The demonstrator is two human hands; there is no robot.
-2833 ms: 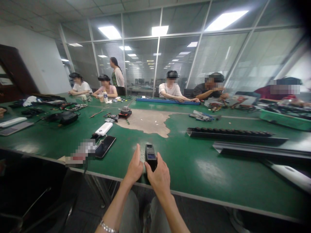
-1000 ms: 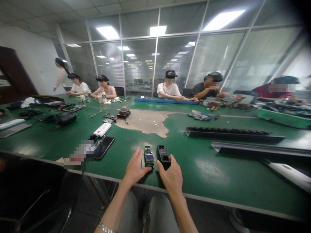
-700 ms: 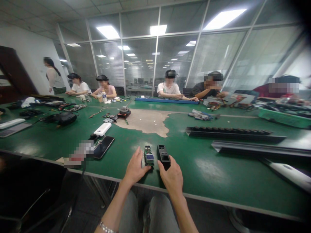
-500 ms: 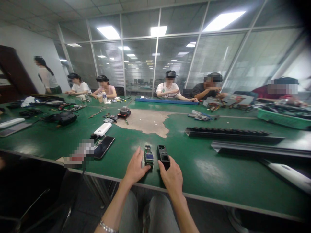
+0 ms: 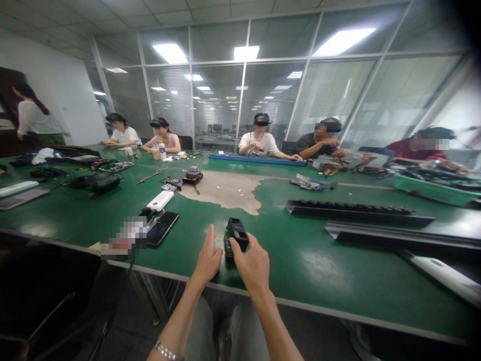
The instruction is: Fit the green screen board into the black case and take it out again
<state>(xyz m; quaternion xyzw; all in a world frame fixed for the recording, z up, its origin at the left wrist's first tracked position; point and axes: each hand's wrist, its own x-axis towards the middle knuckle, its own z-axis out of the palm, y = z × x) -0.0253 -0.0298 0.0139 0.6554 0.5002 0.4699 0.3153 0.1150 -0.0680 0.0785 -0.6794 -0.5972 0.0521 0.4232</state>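
Near the table's front edge, my right hand [image 5: 252,259] grips a black plastic housing [image 5: 237,231] between thumb and fingers. The housing is tilted and lies over a green circuit board [image 5: 228,246], hiding most of it. Whether the two touch cannot be made out. Just left of the board, my left hand [image 5: 209,256] rests on edge with its fingers stretched out, holding nothing.
A black phone [image 5: 163,228] and a white power bank [image 5: 160,201] lie to the left. Long black rails [image 5: 394,235] and a green basket [image 5: 436,190] are on the right. Several people sit across the green table [image 5: 300,240].
My right hand has lifted the black housing and moved it left over the circuit board. My left hand has drawn slightly away from the board. A person at far left has walked further left.
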